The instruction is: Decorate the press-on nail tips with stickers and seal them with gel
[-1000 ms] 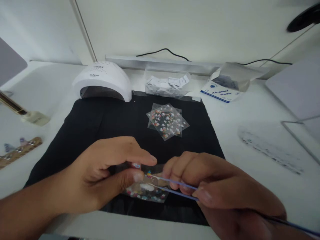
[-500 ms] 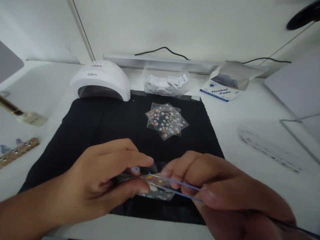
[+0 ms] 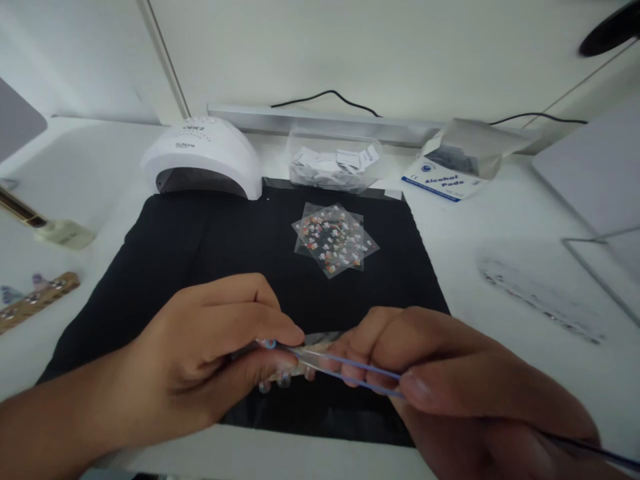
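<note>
My left hand [image 3: 215, 353] pinches a clear sticker sheet [image 3: 325, 337] between thumb and forefinger, low over the black mat [image 3: 210, 247]. Most of that sheet is hidden by my fingers, and a small blue ring pattern shows beside the forefinger. Small shiny rounded pieces [image 3: 284, 380] show below my left thumb; I cannot tell what they are. My right hand [image 3: 450, 373] is closed on blue tweezers [image 3: 367, 377], whose silver tips point left and reach my left fingertips. Whether the tips grip anything cannot be made out.
Fanned clear sticker sheets [image 3: 333, 240] lie on the mat. Behind it stand a white nail lamp [image 3: 205, 157], a clear tub of packets [image 3: 333, 163] and an alcohol pads box [image 3: 445, 173]. At left are a polish bottle [image 3: 65, 233] and a nail display strip [image 3: 45, 297].
The sheet between my hands has tilted, so its colourful face no longer shows. The tweezer tips have moved slightly left, to my left thumb and forefinger, which have drawn closer together.
</note>
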{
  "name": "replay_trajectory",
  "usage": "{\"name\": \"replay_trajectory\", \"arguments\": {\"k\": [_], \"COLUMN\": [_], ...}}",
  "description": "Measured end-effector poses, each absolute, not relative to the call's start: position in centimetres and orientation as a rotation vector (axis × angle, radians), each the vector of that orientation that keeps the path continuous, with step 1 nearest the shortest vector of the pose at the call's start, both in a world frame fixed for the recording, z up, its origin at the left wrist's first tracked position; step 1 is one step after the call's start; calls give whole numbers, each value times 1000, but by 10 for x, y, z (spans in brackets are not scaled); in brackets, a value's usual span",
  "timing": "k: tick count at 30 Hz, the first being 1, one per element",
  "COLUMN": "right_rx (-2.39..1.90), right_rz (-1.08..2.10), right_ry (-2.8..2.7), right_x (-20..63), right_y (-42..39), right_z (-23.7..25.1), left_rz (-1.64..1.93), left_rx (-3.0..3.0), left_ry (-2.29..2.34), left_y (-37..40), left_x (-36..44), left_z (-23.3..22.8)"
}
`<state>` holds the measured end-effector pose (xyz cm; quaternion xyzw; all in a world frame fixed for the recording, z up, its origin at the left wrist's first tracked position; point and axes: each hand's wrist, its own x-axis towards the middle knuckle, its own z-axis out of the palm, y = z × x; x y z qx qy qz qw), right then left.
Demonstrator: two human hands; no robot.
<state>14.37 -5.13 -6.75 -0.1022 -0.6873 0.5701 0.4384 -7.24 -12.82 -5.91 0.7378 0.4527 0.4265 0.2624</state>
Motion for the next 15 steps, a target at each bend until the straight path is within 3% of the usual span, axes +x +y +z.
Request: {"name": "replay_trajectory", "arguments": {"k": [15], "right_rx": [-130], "right_rz": [1460], "right_ry": [-1816], "right_x": [141], "right_y": [-45], "right_z": [-65], "left_rz": [1160], "left_rx": [1922], "left_ry": [1187], "left_y": [-130], "left_x": [-72], "left_z": [-57]}}
